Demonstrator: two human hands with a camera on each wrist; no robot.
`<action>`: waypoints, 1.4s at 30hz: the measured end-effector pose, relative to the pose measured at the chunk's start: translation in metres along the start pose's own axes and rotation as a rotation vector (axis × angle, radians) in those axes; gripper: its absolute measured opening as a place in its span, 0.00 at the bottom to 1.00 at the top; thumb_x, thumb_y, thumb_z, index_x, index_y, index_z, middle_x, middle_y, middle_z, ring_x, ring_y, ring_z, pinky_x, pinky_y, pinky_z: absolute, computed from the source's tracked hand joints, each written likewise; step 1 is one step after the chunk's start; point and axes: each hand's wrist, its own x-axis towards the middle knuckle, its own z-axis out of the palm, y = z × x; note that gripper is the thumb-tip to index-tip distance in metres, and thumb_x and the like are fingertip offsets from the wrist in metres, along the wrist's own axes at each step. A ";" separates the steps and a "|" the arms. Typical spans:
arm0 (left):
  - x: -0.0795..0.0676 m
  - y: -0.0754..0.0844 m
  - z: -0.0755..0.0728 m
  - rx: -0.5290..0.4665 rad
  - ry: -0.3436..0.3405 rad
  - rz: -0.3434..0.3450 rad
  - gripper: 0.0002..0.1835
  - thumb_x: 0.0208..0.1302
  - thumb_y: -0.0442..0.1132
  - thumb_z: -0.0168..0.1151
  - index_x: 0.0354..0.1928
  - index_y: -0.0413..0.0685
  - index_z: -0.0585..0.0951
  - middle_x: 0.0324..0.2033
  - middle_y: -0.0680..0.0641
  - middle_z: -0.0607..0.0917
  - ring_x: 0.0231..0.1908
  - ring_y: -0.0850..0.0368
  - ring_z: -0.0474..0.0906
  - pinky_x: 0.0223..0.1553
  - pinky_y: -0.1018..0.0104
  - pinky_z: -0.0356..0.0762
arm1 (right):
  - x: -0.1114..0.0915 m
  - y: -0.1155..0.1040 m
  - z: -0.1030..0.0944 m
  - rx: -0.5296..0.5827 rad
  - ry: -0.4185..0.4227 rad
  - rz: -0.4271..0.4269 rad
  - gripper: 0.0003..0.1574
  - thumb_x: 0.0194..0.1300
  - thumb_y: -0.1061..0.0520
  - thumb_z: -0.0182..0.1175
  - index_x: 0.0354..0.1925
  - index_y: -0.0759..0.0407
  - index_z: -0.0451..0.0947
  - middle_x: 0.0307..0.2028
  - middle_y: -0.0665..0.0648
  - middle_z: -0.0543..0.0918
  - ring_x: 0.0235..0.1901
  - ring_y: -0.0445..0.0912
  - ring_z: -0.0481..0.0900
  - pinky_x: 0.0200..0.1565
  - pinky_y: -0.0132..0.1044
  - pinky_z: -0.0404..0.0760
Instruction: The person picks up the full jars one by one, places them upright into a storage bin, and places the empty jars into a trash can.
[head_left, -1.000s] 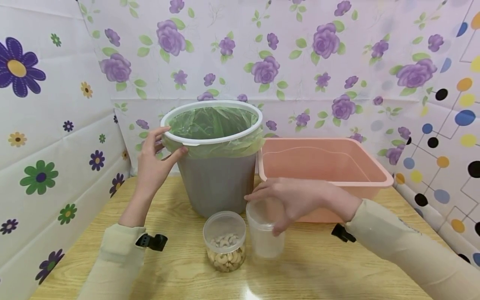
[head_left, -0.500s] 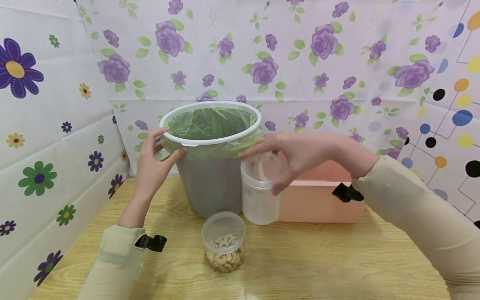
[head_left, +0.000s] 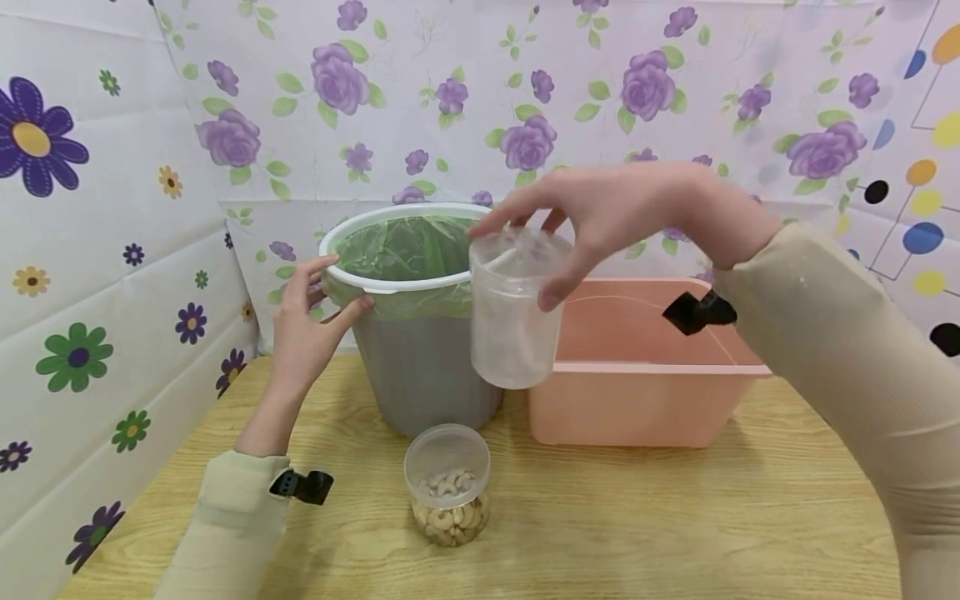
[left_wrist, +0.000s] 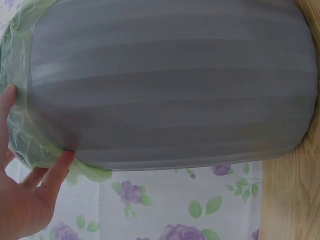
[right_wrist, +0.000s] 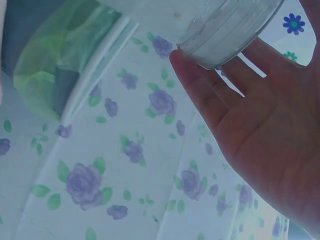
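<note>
My right hand (head_left: pixel 600 212) holds a clear plastic jar (head_left: pixel 513 333) by its upper rim from above, thumb on the near side. The jar hangs nearly upright off the table and looks empty. In the head view it overlaps the right side of a grey trash can (head_left: pixel 423 367), which has a white rim and a green bag liner (head_left: pixel 390 250). At the can's left edge, my left hand (head_left: pixel 307 333) holds the rim and the folded bag between spread thumb and fingers. A second clear jar (head_left: pixel 448 487), partly filled with cashews, stands in front of the can.
A pink plastic tub (head_left: pixel 637 408) stands to the right of the can, behind my right arm. The wooden table (head_left: pixel 600 525) is bounded by printed cloths at the back and sides. Purple roses pattern the back cloth (head_left: pixel 480 100).
My right hand has lifted the jar from the table, up to about the can's rim height. The left hand keeps its place on the can, and the cashew jar has not moved.
</note>
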 end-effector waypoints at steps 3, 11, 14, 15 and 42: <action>0.000 0.000 0.000 0.007 0.000 0.002 0.36 0.59 0.49 0.72 0.69 0.61 0.68 0.64 0.44 0.72 0.61 0.42 0.75 0.54 0.48 0.84 | 0.004 -0.005 -0.016 -0.017 -0.019 0.038 0.52 0.51 0.45 0.77 0.71 0.34 0.64 0.66 0.39 0.70 0.63 0.43 0.71 0.60 0.42 0.79; -0.001 0.000 0.000 0.005 -0.005 0.001 0.36 0.59 0.49 0.71 0.69 0.61 0.68 0.65 0.45 0.72 0.62 0.42 0.74 0.54 0.47 0.83 | 0.017 -0.018 -0.055 -0.087 -0.007 0.068 0.49 0.55 0.41 0.74 0.71 0.34 0.63 0.62 0.39 0.73 0.61 0.42 0.68 0.62 0.41 0.74; -0.001 0.000 0.000 0.003 -0.007 0.002 0.36 0.59 0.49 0.71 0.69 0.62 0.68 0.65 0.45 0.72 0.62 0.42 0.75 0.54 0.47 0.84 | 0.024 -0.020 -0.069 -0.126 0.015 0.097 0.49 0.55 0.39 0.72 0.71 0.31 0.62 0.65 0.37 0.71 0.64 0.42 0.66 0.65 0.43 0.74; -0.001 0.000 0.000 0.000 -0.009 0.000 0.36 0.59 0.49 0.71 0.69 0.62 0.68 0.65 0.45 0.72 0.62 0.42 0.74 0.54 0.47 0.84 | 0.026 -0.021 -0.073 -0.142 0.024 0.108 0.49 0.55 0.38 0.72 0.71 0.30 0.62 0.67 0.36 0.70 0.65 0.42 0.65 0.66 0.45 0.73; 0.000 0.003 0.004 -0.010 -0.006 0.011 0.35 0.59 0.47 0.72 0.68 0.57 0.69 0.64 0.42 0.73 0.60 0.41 0.75 0.53 0.46 0.84 | 0.106 -0.010 -0.087 -0.259 -0.028 0.204 0.56 0.57 0.41 0.71 0.76 0.31 0.52 0.78 0.49 0.54 0.75 0.55 0.53 0.72 0.53 0.67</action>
